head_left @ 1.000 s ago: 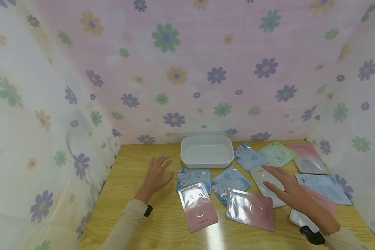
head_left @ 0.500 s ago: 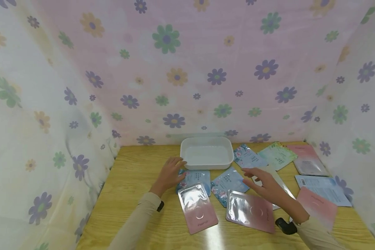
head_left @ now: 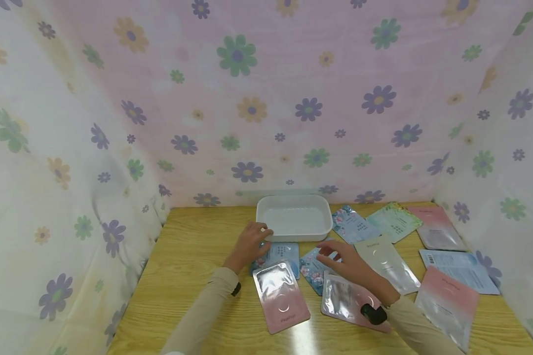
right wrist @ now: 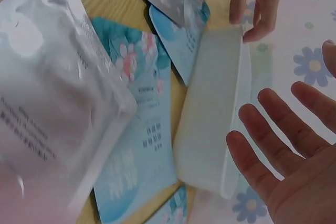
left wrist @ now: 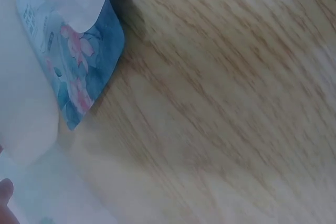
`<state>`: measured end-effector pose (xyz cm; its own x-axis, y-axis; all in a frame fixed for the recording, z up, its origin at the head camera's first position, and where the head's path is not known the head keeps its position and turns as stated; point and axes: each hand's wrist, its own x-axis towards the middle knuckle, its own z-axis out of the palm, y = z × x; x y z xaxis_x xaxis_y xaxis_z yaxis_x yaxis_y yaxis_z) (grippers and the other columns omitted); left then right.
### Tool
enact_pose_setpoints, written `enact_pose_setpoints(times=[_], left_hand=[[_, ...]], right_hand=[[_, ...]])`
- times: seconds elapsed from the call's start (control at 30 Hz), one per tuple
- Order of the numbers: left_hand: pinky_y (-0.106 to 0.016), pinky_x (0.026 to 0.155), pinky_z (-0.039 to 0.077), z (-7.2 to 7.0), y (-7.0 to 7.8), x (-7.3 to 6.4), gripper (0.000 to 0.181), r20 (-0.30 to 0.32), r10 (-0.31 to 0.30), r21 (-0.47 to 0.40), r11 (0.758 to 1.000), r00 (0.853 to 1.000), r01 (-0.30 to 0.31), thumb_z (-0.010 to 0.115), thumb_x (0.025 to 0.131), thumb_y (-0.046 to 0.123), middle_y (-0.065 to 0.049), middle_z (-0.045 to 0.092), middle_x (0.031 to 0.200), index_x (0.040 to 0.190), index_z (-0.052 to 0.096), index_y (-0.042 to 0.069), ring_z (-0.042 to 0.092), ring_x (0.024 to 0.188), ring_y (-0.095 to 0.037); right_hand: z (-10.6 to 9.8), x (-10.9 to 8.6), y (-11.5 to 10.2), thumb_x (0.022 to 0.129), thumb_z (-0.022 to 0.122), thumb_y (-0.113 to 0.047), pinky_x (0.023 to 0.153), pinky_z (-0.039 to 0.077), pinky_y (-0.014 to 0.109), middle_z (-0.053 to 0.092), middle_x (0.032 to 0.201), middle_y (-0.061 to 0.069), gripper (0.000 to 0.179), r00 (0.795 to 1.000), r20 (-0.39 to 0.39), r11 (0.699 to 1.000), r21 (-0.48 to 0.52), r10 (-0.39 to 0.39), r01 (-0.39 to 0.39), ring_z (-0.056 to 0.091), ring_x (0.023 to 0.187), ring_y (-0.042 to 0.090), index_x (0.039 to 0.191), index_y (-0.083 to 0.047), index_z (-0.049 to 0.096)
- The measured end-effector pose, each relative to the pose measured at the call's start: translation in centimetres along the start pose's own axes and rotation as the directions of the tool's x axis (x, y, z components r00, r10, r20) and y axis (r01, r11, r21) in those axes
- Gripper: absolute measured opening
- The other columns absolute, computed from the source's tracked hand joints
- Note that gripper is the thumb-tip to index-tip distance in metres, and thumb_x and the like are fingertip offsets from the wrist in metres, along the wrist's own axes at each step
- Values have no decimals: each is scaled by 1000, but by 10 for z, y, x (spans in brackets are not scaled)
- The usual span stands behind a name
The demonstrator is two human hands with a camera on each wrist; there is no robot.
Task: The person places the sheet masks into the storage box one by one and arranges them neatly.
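Observation:
At the left front corner of a white plastic tub [head_left: 295, 237], my left hand [head_left: 247, 245] pinches the rim, thumb outside and fingers over the edge. Below that hand lies a blue floral sheet mask packet [head_left: 286, 252], partly covered by a pink and silver packet [head_left: 282, 298]. My right hand [head_left: 345, 260] hovers with spread, relaxed fingers over a second blue floral packet [head_left: 313, 268] and a pink packet [head_left: 339, 299], holding nothing. In the right wrist view its fingers [right wrist: 273, 129] stand apart from the tub wall [right wrist: 210, 103].
To the right lie several more packets: a blue one [head_left: 355, 224], a green one [head_left: 394, 221], a beige and silver one [head_left: 388, 264], pink ones [head_left: 435, 227] and a pale blue one [head_left: 459, 268]. A flowered cloth [head_left: 284, 123] stands behind the wooden table [head_left: 195, 241].
My left hand has moved right and away from me, from above the bare wood to the tub's corner. The right hand has travelled left, uncovering the beige packet. The packets and tub stay put.

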<state>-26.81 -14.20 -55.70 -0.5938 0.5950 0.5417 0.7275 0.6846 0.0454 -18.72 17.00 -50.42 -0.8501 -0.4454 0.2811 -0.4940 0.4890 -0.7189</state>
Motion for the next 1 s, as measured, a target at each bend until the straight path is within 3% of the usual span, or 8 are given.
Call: enact_pose_setpoints(times=[0.2,0.53,0.73,1.0], left_hand=[[-49,102,35,5,1,-2,25,33,-27,18,999,999,26,70,81,17,-7,58,102,105,68,14,56,100,-24],[-46,97,41,15,1,1,25,58,-6,89,996,998,1,67,85,24,-4,56,95,108,64,16,54,88,-22],[-45,93,43,13,3,3,23,62,18,137,990,998,-27,66,86,24,-3,56,91,108,63,17,54,85,-22],[-45,89,46,11,4,7,10,44,44,126,991,998,-49,60,93,23,-3,58,87,101,63,18,56,81,-21]], right_hand=[[22,10,0,93,62,-28,67,50,29,64,95,-5,30,996,69,996,72,56,-61,60,85,12,118,-11,62],[58,20,9,94,61,-25,68,51,30,64,98,3,33,978,157,974,160,134,-159,60,86,18,117,-1,61],[74,30,11,92,62,-17,72,50,33,63,104,11,28,975,167,973,156,145,-172,59,86,20,114,0,62],[96,43,18,86,69,-12,70,49,32,63,102,12,30,978,153,974,156,142,-166,59,83,21,112,1,63]])
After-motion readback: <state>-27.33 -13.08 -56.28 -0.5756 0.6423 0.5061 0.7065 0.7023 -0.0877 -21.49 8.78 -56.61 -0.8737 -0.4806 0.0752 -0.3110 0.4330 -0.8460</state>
